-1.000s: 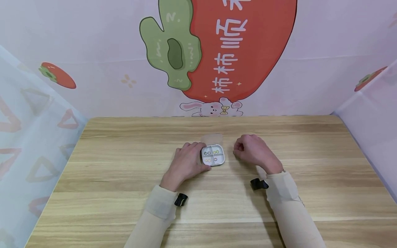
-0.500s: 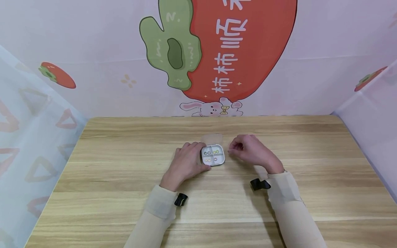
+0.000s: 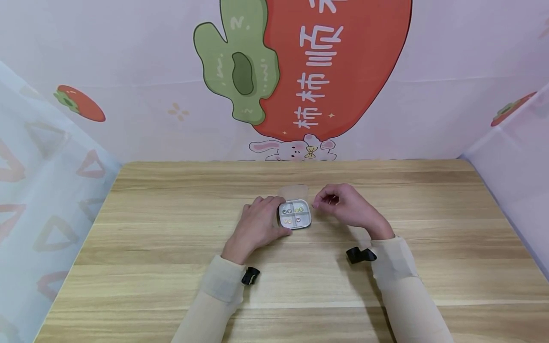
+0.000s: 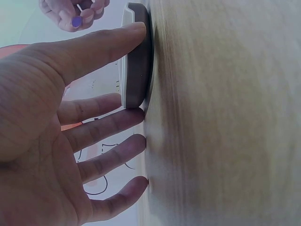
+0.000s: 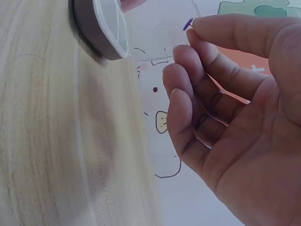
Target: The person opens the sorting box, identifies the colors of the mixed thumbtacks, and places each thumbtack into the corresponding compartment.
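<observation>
A small white box [image 3: 305, 222] with a dark outer shell stands with its transparent lid [image 3: 293, 192] open at the back. Thin walls divide it into compartments holding several tiny round studs [image 3: 287, 211]. My left hand [image 3: 261, 224] grips the box from the left, thumb [image 4: 115, 44] along its near side and index finger at the far side. Just right of the box, my right hand [image 3: 345, 205] pinches a tiny stud earring with a purple disc [image 5: 188, 24] between thumb and index fingertip. The other fingers of that hand are curled, and the earring hangs above the table.
The box rests on a wood-grain table [image 3: 171, 286], toward its far side. Behind the table stands a printed backdrop [image 3: 141, 124], with further printed sheets [image 3: 514, 166] at both sides. Black camera mounts [image 3: 250, 276] sit at both wrists.
My right hand has moved left toward the box, its thumb and index finger coming into clearer sight. The left hand and the box have stayed in place.
</observation>
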The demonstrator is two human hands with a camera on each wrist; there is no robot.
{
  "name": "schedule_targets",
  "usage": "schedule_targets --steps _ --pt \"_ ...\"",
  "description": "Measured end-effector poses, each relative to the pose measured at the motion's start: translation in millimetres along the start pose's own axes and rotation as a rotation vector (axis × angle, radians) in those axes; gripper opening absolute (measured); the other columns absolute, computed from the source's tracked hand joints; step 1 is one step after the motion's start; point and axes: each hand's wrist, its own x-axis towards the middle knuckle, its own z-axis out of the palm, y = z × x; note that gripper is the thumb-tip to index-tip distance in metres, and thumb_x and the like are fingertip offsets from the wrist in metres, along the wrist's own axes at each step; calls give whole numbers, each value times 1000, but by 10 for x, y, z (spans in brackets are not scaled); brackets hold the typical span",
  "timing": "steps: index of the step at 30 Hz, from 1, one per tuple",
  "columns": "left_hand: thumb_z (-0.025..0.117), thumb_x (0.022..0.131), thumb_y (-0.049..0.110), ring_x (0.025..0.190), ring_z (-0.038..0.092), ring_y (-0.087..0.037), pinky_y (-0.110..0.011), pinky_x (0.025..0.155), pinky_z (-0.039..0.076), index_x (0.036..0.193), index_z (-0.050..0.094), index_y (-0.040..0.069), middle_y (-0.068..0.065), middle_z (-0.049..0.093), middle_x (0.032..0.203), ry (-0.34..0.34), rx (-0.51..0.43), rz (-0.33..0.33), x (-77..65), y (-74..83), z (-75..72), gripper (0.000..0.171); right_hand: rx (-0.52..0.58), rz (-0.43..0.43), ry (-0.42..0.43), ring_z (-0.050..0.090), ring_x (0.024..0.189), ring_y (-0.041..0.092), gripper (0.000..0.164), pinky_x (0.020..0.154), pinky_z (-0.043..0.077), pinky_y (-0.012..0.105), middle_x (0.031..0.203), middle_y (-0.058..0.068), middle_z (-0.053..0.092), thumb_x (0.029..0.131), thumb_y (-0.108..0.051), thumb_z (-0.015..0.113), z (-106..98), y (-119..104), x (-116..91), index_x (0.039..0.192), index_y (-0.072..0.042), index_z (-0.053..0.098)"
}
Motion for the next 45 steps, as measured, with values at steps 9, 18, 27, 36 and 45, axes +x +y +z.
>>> schedule_targets --steps 9,18,27,36,45 --pt "75 67 51 104 45 -19 -40 82 34 127 49 20 3 53 123 2 -3 4 2 0 1 73 150 16 -30 53 83 25 14 74 44 36 93 11 62 86 -18 62 -3 -13 8 93 -6 66" --pt "75 66 51 104 46 -20 -40 81 35 127 49 20 2 54 122 3 1 5 8 -2 4 73 380 -5 -61 53 88 30 19 81 43 44 96 14 60 85 -26 64 -26 -24 -17 92 -8 65" --pt "75 67 51 106 46 -21 -41 82 35 128 49 19 2 54 123 -5 10 -1 8 9 -4 74 502 -11 -89 52 89 33 27 83 41 48 95 17 57 88 -22 60 -60 -45 -38 100 2 60" --pt "75 67 51 107 46 -21 -41 83 35 128 49 19 1 53 124 -5 7 3 10 4 -6 73 627 -81 -102 51 86 29 19 81 41 44 92 15 55 90 -16 57 -101 -97 -63 98 0 60" --pt "75 66 50 107 45 -22 -41 83 35 128 49 19 1 54 123 -9 7 -5 17 4 9 74 689 -144 -95 48 83 34 14 79 41 43 89 15 55 90 -11 55 -109 -99 -63 96 1 60"
